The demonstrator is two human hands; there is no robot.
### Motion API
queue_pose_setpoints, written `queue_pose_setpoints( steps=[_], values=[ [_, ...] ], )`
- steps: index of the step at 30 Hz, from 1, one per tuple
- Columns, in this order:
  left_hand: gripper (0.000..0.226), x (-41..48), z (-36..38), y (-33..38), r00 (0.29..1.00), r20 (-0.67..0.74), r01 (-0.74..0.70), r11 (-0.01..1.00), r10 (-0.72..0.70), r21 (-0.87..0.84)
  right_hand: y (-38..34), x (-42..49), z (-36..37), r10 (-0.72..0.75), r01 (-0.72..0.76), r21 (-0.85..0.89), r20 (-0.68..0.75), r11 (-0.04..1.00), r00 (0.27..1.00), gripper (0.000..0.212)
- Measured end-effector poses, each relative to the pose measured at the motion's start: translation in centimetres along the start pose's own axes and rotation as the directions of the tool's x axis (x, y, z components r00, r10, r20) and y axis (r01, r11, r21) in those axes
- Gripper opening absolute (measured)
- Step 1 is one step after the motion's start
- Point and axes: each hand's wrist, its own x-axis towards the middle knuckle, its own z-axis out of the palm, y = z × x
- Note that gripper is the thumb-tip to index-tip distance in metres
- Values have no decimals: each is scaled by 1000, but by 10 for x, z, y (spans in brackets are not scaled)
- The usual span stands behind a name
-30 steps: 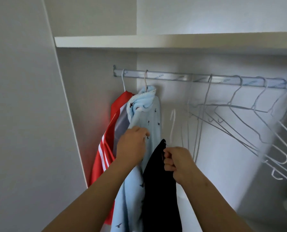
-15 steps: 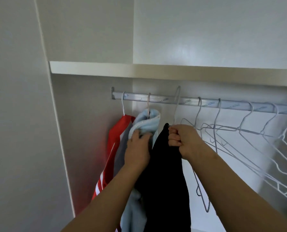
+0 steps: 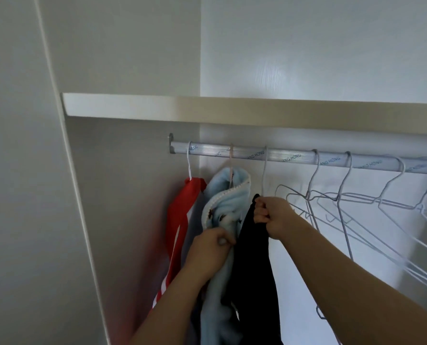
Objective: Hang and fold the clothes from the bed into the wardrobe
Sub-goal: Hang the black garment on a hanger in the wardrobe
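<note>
Fleece (image 3: 228, 195), pale blue, beside limp black cloth (image 3: 252, 257) and thin wire hangers (image 3: 339, 199).

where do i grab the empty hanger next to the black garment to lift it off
Pinch the empty wire hanger at its bare neck just under the hook, coming from the front and below, then lift. The hook curls over the rail; lower down its frame overlaps the other hangers and would likely snag.

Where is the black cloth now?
The black garment hangs low in the middle of the head view, its top gripped by the right hand, between the light blue garment on its left and the empty wire hangers.
</note>
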Motion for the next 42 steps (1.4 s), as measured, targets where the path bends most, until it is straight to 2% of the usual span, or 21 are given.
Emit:
queue_pose_setpoints(
  steps=[3,7,11,15,17,23,28,35,42],
  values=[
    [27,-2,2,-2,1000,-15,5,992,-7,-126,0,8,0,-46,43,-64,-38,997,998,39],
    [32,-7,6,-1,999,11,39,965,-37,-259,6,19,-1,-205,152,-309,-144,939,968,30],
    [31,-17,5,-2,999,-5,46,952,-50,-304,26,12,-10,-475,266,-624,-193,734,858,3],
    [25,-37,6,-6,995,-81,25,953,-52,-303,51,-15,-22,-597,379,-627,-176,680,782,12],
    [23,-51,6,-6,991,-103,41,938,-81,-343,68,-33,-29,-580,391,-595,-161,703,799,9],
    [24,-108,13,-12,980,-62,147,896,-190,-418,123,-94,-64,-445,286,-541,-188,791,876,12],
    [22,-186,38,-3,948,73,309,839,-310,-448,163,-161,-115,-263,133,-489,-209,862,942,8],
    [16,-315,81,24,846,292,532,741,-446,-411,210,-288,-193,-88,-59,-405,-334,912,939,10],
    [10,-444,105,30,687,476,709,651,-549,-273,271,-415,-258,126,-287,-271,-489,919,863,9]
  ],
)
